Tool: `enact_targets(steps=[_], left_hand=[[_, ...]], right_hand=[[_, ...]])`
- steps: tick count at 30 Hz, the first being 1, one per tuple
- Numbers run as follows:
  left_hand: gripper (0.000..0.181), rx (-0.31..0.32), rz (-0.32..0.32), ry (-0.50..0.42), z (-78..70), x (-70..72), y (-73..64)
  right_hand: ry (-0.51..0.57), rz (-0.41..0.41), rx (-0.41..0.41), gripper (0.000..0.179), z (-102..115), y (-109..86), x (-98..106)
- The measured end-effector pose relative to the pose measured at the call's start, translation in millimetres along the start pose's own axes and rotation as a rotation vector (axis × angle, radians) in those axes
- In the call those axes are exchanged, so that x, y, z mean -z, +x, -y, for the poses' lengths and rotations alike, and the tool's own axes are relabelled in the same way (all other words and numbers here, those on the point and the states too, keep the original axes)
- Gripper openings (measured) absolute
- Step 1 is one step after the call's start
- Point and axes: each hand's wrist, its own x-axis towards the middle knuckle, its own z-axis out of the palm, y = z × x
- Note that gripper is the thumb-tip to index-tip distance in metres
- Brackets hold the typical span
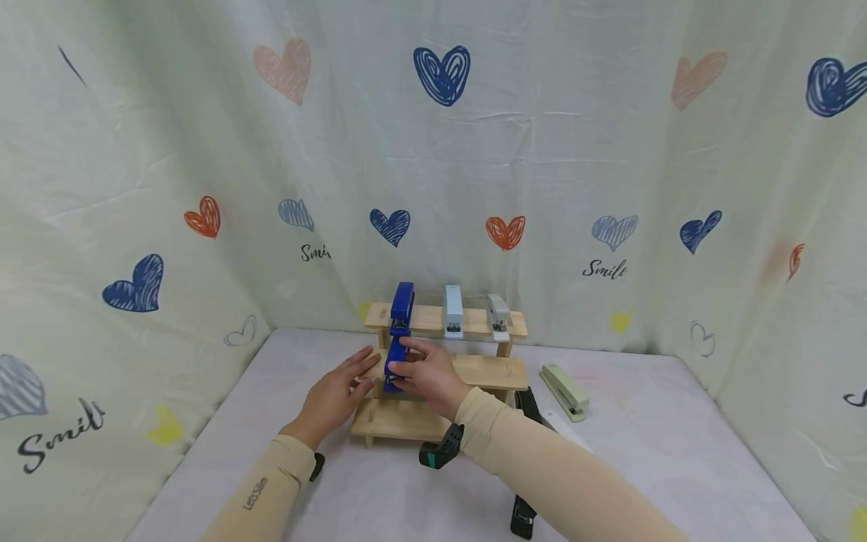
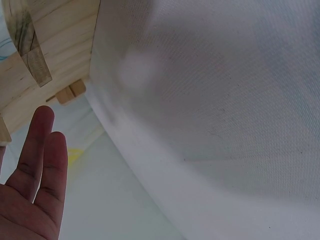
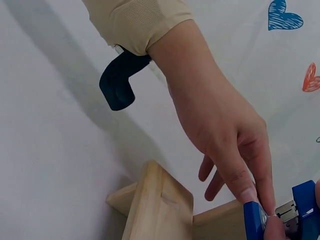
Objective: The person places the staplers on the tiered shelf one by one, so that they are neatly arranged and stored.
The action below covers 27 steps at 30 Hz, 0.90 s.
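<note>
A blue stapler [image 1: 395, 357] stands on the left part of the wooden rack's middle shelf [image 1: 488, 372]. My right hand [image 1: 433, 380] grips it from the right between thumb and fingers. My left hand [image 1: 332, 399] is at that shelf's left end, fingers mostly straight. In the right wrist view the left hand [image 3: 220, 125] reaches down with its thumb tip at the blue stapler's base [image 3: 254, 220]. Part of the right hand's fingertips [image 3: 275, 228] shows at the lower edge. In the left wrist view, two extended fingers [image 2: 52, 170] show beneath the rack [image 2: 65, 55].
Along the top shelf stand a dark blue stapler [image 1: 403, 305], a light blue stapler [image 1: 453, 310] and a grey stapler [image 1: 498, 315]. A pale green stapler [image 1: 565, 391] lies right of the rack. Black objects [image 1: 523, 518] lie partly hidden under my right forearm. A curtain [image 1: 555, 150] hangs behind.
</note>
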Motion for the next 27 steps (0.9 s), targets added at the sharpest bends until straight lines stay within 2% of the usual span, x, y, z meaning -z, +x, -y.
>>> enact_targets(steps=[11, 22, 27], left_hand=[[0.047, 0.005, 0.009, 0.003, -0.5, 0.7, 0.5], [0.046, 0.002, -0.012, -0.006, -1.3, 0.1, -0.4], [0.046, 0.01, -0.005, -0.002, -0.2, -0.7, -0.2]], right_hand=[[0.014, -0.005, 0.0, 0.055, 1, -1.4, 0], [-0.042, -0.021, -0.006, 0.052, 3, -4.0, 2], [-0.078, 0.016, 0.009, 0.052, 4, -8.7, 11]])
